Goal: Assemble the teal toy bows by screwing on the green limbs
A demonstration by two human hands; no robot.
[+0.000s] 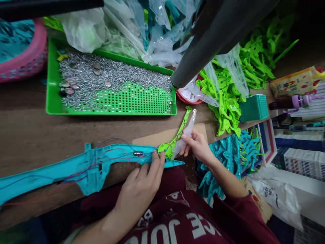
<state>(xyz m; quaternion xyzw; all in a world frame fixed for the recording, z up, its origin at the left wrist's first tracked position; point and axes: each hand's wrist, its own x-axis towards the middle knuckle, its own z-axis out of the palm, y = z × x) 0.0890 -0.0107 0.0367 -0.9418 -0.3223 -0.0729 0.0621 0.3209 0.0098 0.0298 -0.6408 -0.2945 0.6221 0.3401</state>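
Observation:
A long blue plastic shell [101, 159], shaped like half of a toy gun, lies across the table's near side. Red and blue wires and a small metal cylinder [137, 153] rest in it. At its right end sits a bright green plastic part [166, 149] with a round base and a curved arm. My left hand [143, 179] is closed, its fingertips pressed on the round base and shell edge. My right hand [195, 144] pinches a translucent white plastic piece [186, 134] beside the green arm. The fingers partly cover its lower half.
A green tray [111, 114] of small screws and a few round metal pieces lies beyond the shell. Piles of green parts [225, 98] and blue parts [225, 156] stand right. A dark pole [203, 44] slants down near the tray. A pink basket [40, 44] is at left.

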